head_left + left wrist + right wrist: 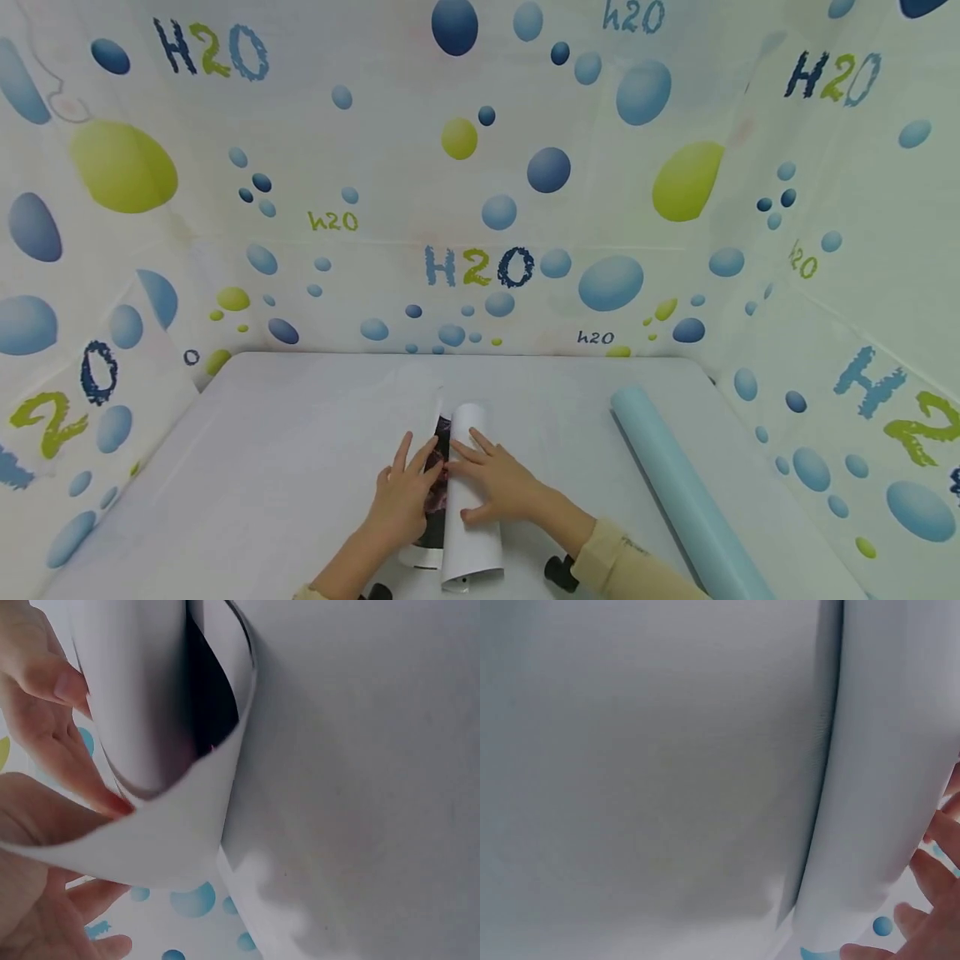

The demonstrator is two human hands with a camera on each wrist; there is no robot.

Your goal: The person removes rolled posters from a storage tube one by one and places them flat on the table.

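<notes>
A partly rolled poster (474, 542) lies on the white table, its outside white and a dark printed picture (437, 506) showing along the left opening. My left hand (405, 496) is at the loose left side. In the left wrist view, the sheet's edge (172, 832) passes between the fingers of the left hand (37, 900). Spread over the white roll is my right hand (506, 483), its fingers fairly straight and its fingertips touching the paper near the opening. The right wrist view catches the right hand (937, 900) beside the smooth white roll (885, 750).
A long light-blue roll (690, 492) lies slantwise on the right side of the table (300, 417). Behind and at both sides hangs a white sheet printed with bubbles and H2O lettering (405, 167). Small dark objects (561, 573) show by the wrists.
</notes>
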